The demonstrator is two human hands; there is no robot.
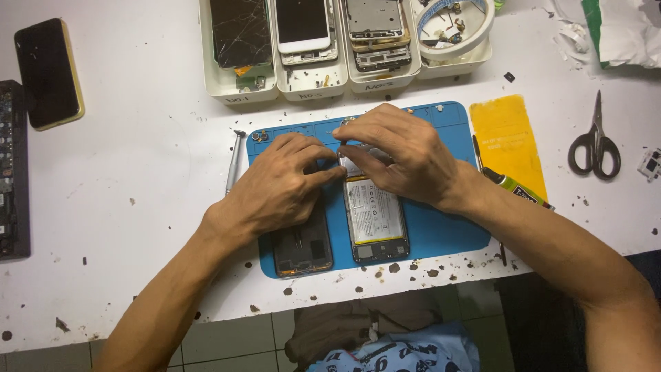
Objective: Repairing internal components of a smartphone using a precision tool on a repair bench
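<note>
Working over the blue repair mat point(441, 231) near the table's front edge, both hands met at the top end of an opened phone point(375, 220) whose battery faced up. The left hand point(279, 186) lay over a second opened phone body point(303, 251) at the mat's left side, fingers curled together with thumb and forefinger pressed toward the first phone's upper left corner. The right hand point(403, 155) arched over that phone's top, fingertips pinching a thin dark tool point(343, 146) held upright; what lay under them I could not tell. A metal screwdriver point(235, 162) lay just off the mat's left edge, a yellow sheet point(506, 141) beside its right edge, scissors point(595, 141) nearer the table's right edge, and white trays of phone parts point(310, 83) along the back edge.
</note>
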